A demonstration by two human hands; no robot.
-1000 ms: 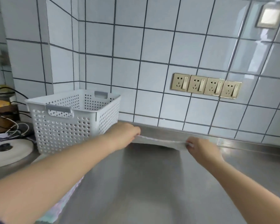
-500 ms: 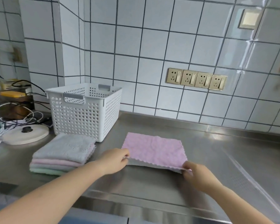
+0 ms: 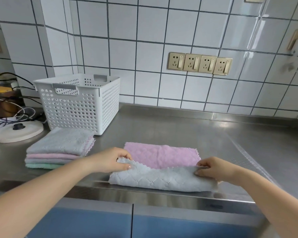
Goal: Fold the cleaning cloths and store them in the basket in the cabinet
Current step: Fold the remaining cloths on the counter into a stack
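Observation:
A two-sided cleaning cloth [image 3: 162, 157], pink on one face and grey on the other, lies on the steel counter near its front edge. Its near edge is turned up and over, so the grey side [image 3: 158, 179] shows in front of the pink. My left hand [image 3: 113, 160] pinches the left corner of that folded edge. My right hand [image 3: 213, 169] pinches the right corner. A stack of folded cloths [image 3: 58, 150] in grey, pink and green sits to the left. Behind the stack stands a white perforated basket [image 3: 79, 103], with nothing visible inside.
A white round lid with a black knob [image 3: 17, 131] and tangled cables [image 3: 10, 115] lie at the far left. A row of wall sockets [image 3: 199, 63] sits on the tiled wall. Blue cabinet doors [image 3: 132, 222] are below the steel counter [image 3: 179, 129].
My view pulled back from the wall. Both hands drew the cloth toward the counter's front edge, laid it pink side up, then lifted its near edge over, showing the grey side.

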